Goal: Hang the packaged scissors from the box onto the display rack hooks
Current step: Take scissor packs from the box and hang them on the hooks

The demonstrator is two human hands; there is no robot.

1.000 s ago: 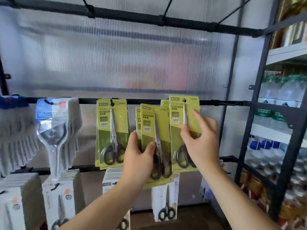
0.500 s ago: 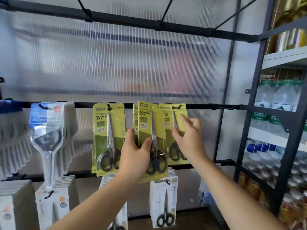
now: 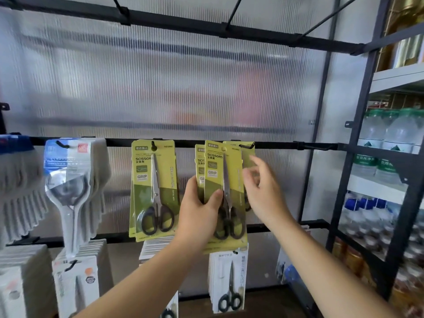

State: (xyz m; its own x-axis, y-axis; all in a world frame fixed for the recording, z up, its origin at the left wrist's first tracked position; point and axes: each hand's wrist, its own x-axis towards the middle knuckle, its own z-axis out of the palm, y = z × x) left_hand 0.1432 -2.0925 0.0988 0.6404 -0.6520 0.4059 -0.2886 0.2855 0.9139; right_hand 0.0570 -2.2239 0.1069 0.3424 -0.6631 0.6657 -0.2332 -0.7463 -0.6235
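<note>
Gripping two packs (image 3: 229,171) by their left edge in left hand (image 3: 199,214); right hand (image 3: 263,193) loose, fingers (image 3: 257,162) spread, just beside one hung pack (image 3: 249,155).

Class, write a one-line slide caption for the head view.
Left hand grips green scissor packs while the open right hand hovers below a rack hook.

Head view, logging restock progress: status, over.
Left hand grips yellow-green carded scissors packs. Right hand open, blurred, beside them. One matching pack behind on black wire hook. Hook unobstructed.

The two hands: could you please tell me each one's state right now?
Left hand: holding the yellow scissors packs.
Right hand: open, holding nothing.
</note>
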